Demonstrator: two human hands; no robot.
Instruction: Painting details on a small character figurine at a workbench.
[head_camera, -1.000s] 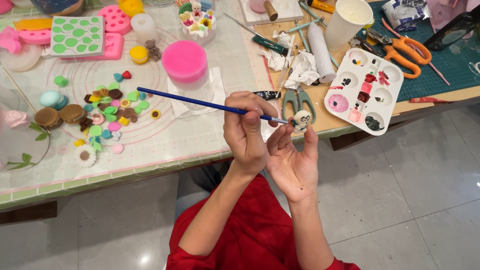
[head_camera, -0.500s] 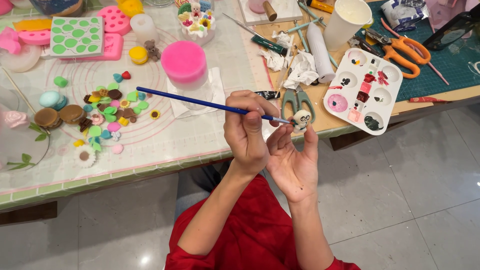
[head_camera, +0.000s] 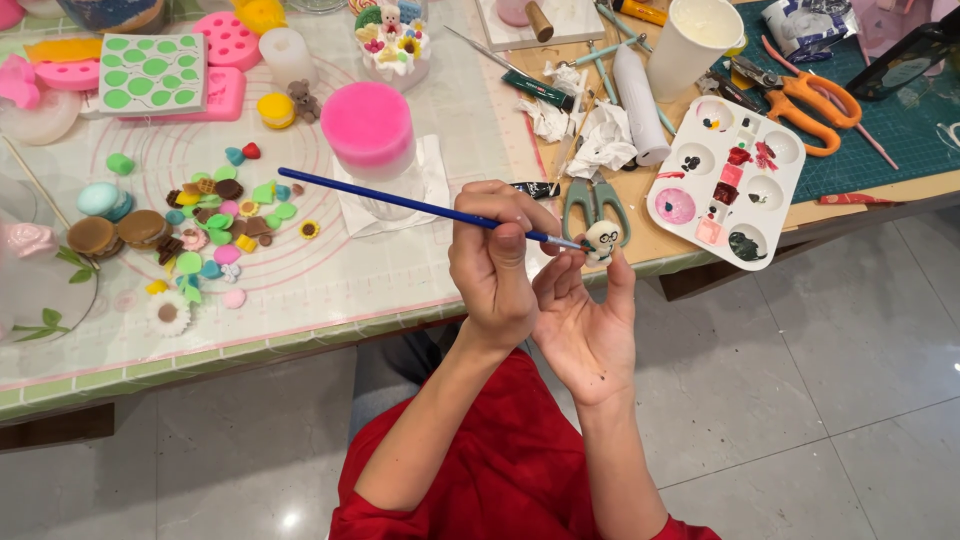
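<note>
My left hand grips a thin blue-handled paintbrush, its handle slanting up to the left over the table. The brush tip touches a small white round figurine with dark painted marks. My right hand holds that figurine up between its fingertips, palm turned toward me. Both hands hover just off the table's front edge, above my red-clothed lap.
A white paint palette lies to the right, with orange scissors, a white cup and crumpled tissue behind it. Grey scissors sit by my hands. A pink round mould and several small coloured clay pieces lie on the mat at left.
Both hands stay almost where they were; the brush tip shifts only slightly against the figurine.
</note>
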